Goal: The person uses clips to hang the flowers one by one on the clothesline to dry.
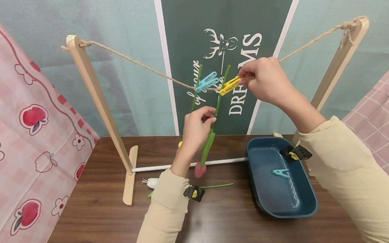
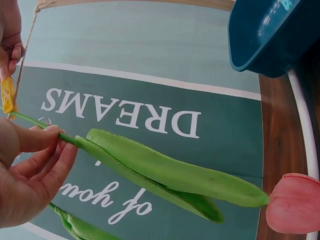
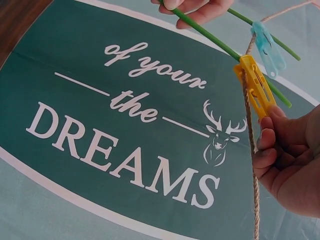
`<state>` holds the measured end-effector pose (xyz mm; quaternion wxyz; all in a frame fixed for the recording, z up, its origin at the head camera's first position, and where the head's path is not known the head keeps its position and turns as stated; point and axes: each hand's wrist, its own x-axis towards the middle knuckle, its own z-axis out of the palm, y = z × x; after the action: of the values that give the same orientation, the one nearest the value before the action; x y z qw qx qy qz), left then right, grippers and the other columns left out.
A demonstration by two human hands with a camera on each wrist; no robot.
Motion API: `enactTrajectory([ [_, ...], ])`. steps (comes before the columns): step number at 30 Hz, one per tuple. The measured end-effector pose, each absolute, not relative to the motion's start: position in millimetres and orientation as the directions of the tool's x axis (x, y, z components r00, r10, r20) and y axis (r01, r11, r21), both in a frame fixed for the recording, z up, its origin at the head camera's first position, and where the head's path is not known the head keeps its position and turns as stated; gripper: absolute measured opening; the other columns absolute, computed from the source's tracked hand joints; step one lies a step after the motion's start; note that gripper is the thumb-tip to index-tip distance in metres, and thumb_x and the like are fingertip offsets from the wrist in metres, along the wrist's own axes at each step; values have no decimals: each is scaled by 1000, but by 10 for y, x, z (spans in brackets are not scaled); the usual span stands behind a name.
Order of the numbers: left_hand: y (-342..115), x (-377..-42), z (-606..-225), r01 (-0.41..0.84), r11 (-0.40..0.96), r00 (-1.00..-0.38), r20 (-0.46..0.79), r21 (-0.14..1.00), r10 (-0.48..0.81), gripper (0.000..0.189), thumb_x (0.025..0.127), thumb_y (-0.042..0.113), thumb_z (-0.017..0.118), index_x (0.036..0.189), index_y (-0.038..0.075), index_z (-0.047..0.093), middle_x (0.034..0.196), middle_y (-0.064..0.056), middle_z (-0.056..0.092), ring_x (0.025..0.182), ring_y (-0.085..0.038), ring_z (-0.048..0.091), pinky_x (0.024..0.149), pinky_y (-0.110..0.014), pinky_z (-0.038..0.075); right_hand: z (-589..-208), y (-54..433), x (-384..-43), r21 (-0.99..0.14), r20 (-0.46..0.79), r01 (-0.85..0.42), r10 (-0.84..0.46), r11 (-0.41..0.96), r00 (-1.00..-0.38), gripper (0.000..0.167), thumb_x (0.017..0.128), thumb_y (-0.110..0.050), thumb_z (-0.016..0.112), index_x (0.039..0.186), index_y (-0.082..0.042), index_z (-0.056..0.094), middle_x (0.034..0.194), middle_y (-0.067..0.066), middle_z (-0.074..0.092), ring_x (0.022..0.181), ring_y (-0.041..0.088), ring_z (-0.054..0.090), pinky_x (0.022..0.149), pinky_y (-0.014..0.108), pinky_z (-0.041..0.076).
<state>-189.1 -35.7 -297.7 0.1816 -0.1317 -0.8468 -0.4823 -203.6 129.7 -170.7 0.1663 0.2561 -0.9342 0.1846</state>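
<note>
Pink tulip bloom [image 1: 200, 170] below left grip [image 1: 196, 128]

Head view: mounted on the person's head, facing forward and down; the farthest and widest, it covers the counter [image 1: 223, 226], blue basin [image 1: 283, 200], left hand [image 1: 196, 128] and right hand [image 1: 268, 79]. Left wrist view: close, facing the printed backdrop [image 2: 230, 125], lettering inverted. Right wrist view: likewise close, same backdrop, lettering slanting down rightward. Both wrist views share the yellow clip [image 1: 229, 86] and both hands.
</note>
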Motion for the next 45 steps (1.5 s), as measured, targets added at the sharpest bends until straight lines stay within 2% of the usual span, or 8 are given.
enactTrajectory([
  [16,-360,-1922,-2985,382,481,-909,414,789,44,16,84,2,63,100,2,67,82,-5,65,75,-14,59,69,-23,47,-1698,1311,-2054,-308,350,-484,-375,819,-858,22,85,-4,60,104,6,65,81,20,64,67,26,52,56,32,37],
  [26,-364,-1932,-3017,368,494,-917,397,787,51,16,85,2,62,100,3,66,87,-5,65,80,-15,59,72,-25,47,-1724,1369,-2043,-389,346,-475,-353,789,-869,27,85,-8,62,110,2,63,73,14,61,60,23,49,50,27,34],
  [36,-395,-1933,-3048,386,492,-908,416,781,52,12,85,2,61,96,4,67,86,-5,66,79,-14,60,72,-24,46,-1757,1436,-2017,-413,350,-460,-330,786,-877,21,85,-8,62,105,-1,65,71,11,60,61,22,52,53,28,36],
  [45,-439,-1919,-3128,377,468,-914,402,799,51,12,86,2,60,95,4,67,86,-4,66,81,-15,59,76,-30,46,-1819,1505,-2020,-436,323,-446,-327,782,-888,11,84,-10,64,91,-1,66,73,11,61,60,21,54,53,27,38],
])
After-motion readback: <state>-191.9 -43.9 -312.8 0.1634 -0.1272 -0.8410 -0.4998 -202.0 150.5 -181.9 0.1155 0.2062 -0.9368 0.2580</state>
